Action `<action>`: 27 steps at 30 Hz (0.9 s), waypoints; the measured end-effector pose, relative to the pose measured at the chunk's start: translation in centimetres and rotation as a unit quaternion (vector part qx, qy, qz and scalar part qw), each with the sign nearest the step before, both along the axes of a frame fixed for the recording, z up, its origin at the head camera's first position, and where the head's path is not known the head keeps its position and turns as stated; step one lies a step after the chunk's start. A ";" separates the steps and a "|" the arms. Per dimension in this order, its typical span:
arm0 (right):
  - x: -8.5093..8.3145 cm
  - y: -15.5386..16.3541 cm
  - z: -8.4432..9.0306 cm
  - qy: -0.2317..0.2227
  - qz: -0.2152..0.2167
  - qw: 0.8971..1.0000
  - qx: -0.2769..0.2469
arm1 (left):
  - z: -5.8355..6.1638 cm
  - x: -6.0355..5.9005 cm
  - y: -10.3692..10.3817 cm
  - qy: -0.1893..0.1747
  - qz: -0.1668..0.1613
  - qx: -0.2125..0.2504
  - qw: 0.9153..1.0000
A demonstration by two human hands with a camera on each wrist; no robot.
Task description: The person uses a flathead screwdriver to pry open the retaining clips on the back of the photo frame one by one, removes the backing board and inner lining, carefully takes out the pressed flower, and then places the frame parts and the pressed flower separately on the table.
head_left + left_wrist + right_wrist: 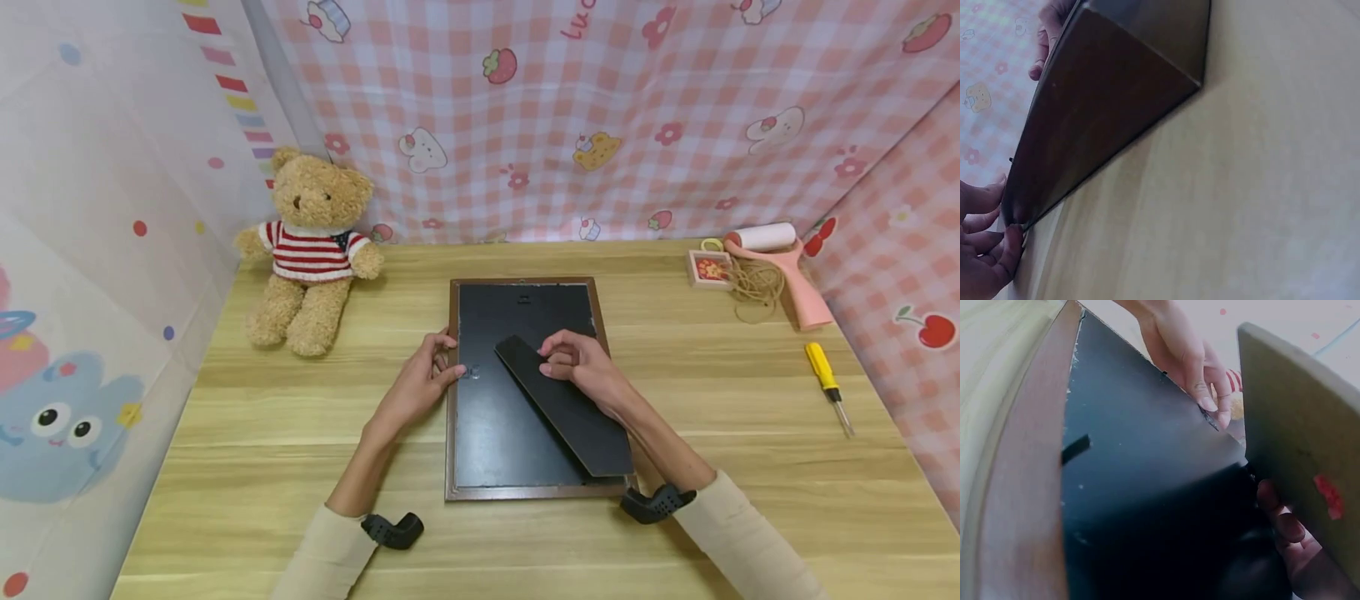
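Leftmost on the wooden counter (225, 417) sits a teddy bear (311, 250) in a striped jumper, well apart from the work. Next comes the left hand (420, 383), its fingers (988, 247) curled against the left edge of the picture frame (525, 492), pinching at a small tab there, as the left wrist view suggests. The picture frame lies face down in the middle of the counter, its black backing board (487, 417) showing and seated inside the wooden rim. Across the board runs the easel stand (570, 408), lifted at its upper end; the right hand (581, 367) holds that end, fingers bent around it. Further right, near the curtain, lie a small red box (708, 268), a coil of twine (757, 287), a pink lint roller (780, 267) and a yellow screwdriver (825, 375), all untouched.

Judging from this, the work on the frame's back is at an early stage: the backing is not yet out, at least one retaining tab (1075, 449) looks turned over the board, and most of the tabs probably remain to be dealt with.
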State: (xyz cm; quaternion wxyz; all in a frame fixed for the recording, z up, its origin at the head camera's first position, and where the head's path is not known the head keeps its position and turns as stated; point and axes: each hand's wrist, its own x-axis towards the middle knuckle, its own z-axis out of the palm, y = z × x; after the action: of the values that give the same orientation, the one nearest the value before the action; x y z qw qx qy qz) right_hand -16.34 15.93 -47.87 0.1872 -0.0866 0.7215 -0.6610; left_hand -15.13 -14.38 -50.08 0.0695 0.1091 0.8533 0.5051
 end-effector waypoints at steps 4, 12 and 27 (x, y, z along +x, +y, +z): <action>0.2 0.2 0.0 0.008 -0.008 1.000 -0.010 | -1.6 -0.9 -0.1 0.008 -0.005 -0.012 1.000; 0.3 0.4 0.4 0.009 -0.004 1.000 -0.010 | 0.0 -0.3 0.2 -0.015 -0.037 -0.005 0.999; 0.0 5.9 2.7 0.118 -0.047 0.954 0.270 | -2.3 0.0 0.7 -0.066 0.043 0.133 0.988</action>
State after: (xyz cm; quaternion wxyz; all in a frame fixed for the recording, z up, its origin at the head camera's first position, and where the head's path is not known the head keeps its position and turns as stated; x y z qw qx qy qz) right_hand -16.36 21.81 -45.13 0.0853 -0.0762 0.8932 -0.4348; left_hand -15.08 -13.68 -52.34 0.0884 0.0472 0.7760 0.6227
